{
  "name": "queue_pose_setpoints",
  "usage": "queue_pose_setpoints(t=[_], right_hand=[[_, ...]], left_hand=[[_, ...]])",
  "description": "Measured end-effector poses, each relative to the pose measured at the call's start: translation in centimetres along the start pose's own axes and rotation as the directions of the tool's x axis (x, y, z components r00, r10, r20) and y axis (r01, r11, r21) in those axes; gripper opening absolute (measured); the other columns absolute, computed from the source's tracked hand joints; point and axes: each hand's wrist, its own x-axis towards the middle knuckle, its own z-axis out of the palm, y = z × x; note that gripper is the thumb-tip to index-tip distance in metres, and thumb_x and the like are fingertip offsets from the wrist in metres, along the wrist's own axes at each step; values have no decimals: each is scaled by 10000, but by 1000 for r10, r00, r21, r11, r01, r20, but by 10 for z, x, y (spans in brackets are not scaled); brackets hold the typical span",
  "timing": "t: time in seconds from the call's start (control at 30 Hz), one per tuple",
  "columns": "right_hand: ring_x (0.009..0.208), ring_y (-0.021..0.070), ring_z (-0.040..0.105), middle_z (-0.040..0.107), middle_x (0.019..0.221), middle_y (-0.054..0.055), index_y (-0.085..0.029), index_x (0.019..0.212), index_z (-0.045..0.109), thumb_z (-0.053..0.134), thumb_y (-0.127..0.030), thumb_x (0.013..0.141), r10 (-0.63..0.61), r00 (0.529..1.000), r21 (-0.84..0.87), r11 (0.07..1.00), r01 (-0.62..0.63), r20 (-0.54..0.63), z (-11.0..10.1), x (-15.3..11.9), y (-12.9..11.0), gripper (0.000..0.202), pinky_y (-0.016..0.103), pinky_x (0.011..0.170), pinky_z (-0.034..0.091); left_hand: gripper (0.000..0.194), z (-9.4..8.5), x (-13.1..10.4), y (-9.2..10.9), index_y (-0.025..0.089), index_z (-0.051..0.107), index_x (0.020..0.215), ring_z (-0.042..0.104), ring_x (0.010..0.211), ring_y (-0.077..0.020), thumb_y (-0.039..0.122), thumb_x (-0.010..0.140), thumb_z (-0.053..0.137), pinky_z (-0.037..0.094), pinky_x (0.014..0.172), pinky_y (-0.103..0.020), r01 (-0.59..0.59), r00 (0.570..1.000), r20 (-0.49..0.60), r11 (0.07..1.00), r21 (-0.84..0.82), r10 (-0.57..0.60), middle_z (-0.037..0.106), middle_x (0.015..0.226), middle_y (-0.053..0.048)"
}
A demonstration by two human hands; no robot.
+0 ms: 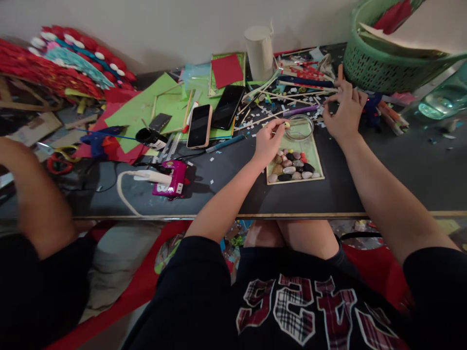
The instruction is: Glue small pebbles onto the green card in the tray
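**Small yellowish piece [287,125] pinched above a pebble-covered panel [309,150]**

Close to the near edge of the worktop [226,197] lies the green panel, flat within its thin, pale border. Smooth pebbles [289,170] crowd its near half; whether they are fixed cannot be told. The panel looks light and fairly stiff, but its slim border could flex or crack, and loose pebbles would roll if it tipped. It is best taken by both side borders and kept level.

Above the far half, the left hand [269,140] pinches the yellowish piece between the tips of thumb and forefinger. The piece looks light, hard and perhaps slippery; a gentle grip on its sides should suit it better than a squeeze.

A round-rimmed clear piece [313,130] overlaps the panel's far end. It is probably smooth and brittle, so the rim is the place to hold.

Farther off and to the right, the right hand [346,111] has loosely curled fingers; whether they hold something small cannot be told. Thin sticks [272,116] and a white cup [260,53] are beyond.
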Motion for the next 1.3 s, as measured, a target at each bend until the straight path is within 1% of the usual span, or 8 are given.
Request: queue_pose_setpoints(t=[0.2, 0.33, 0.47, 0.6, 0.73, 0.87, 1.0, 1.3], right_hand=[[1327, 320, 574, 781, 1184, 81, -198, 1378, 494, 588, -267, 814, 36, 997, -86, 996, -31, 66, -9, -2, -13, 576, 585, 1210, 285], [1318, 312, 560, 767, 1188, 70, -279, 1365, 502, 586, -316, 864, 41, 994, -102, 994, -31, 99, -12, -3, -11, 509, 581, 1213, 292], [1292, 349, 509, 664, 1301, 142, -256, 1247, 560, 642, -416, 842, -77, 994, -118, 991, 68, -78, -14, -9, -16, 442, 583, 1155, 373], [1236, 347, 526, 613, 1306, 188, -234, 1158, 570, 620, -414, 858, -295, 923, -82, 956, 283, -247, -12, -17, -31, 354, 581, 1121, 421], [1053, 336, 602, 656, 1054, 149, -218, 1202, 621, 552, -558, 930, -357, 923, 36, 930, 365, -142, -4, -21, -41, 441, 607, 1064, 451], [1018, 319, 635, 661, 898, 106, -253, 1209, 684, 511, -691, 952, -303, 953, 124, 946, 299, 16, 2, -21, -40, 536, 574, 1054, 494], [1098, 336, 651, 717, 961, 126, -284, 1090, 741, 457, -708, 973, -298, 951, 167, 945, 281, 84, 5, -20, -36, 524, 600, 1110, 462], [1105, 333, 660, 758, 1019, 112, -284, 901, 762, 539, -687, 953, -283, 957, 199, 943, 266, 58, 4, -18, -37, 464, 606, 1106, 477]], left_hand=[[338, 0, 1, -1, 230, 736, 1113, 712, 888, -138, 472, 1039, 513, 536, 769, -258, 1, 1000, 14, 1000, 5, -1, 797, 1050, -55], [384, -1, 1, -1, 225, 734, 1121, 712, 889, -148, 521, 1035, 506, 535, 773, -269, -12, 1000, 20, 1000, -1, 12, 794, 1051, -62], [445, -1, 1, 0, 223, 734, 1125, 713, 893, -160, 587, 1027, 498, 537, 783, -282, -11, 999, 30, 1000, -3, 11, 792, 1047, -68], [474, 0, 0, 1, 229, 740, 1116, 708, 870, -159, 628, 1015, 504, 532, 772, -278, 0, 1000, 5, 1000, -10, 0, 794, 1040, -65], [509, 1, 0, 2, 239, 748, 1101, 675, 793, -146, 666, 1012, 485, 513, 731, -272, 9, 1000, -2, 1000, 14, -9, 787, 998, -48], [528, 0, 1, 1, 238, 748, 1113, 698, 838, -157, 681, 1011, 479, 526, 756, -273, 9, 1000, -6, 999, 32, -9, 784, 1017, -50], [544, 0, 2, 0, 240, 750, 1116, 706, 868, -166, 699, 1004, 480, 535, 772, -275, -12, 1000, -11, 1000, 21, 12, 781, 1017, -52], [525, 0, 2, 1, 233, 747, 1102, 686, 822, -162, 678, 1006, 486, 530, 742, -283, -4, 1000, -18, 1000, 6, 4, 777, 981, -54]])
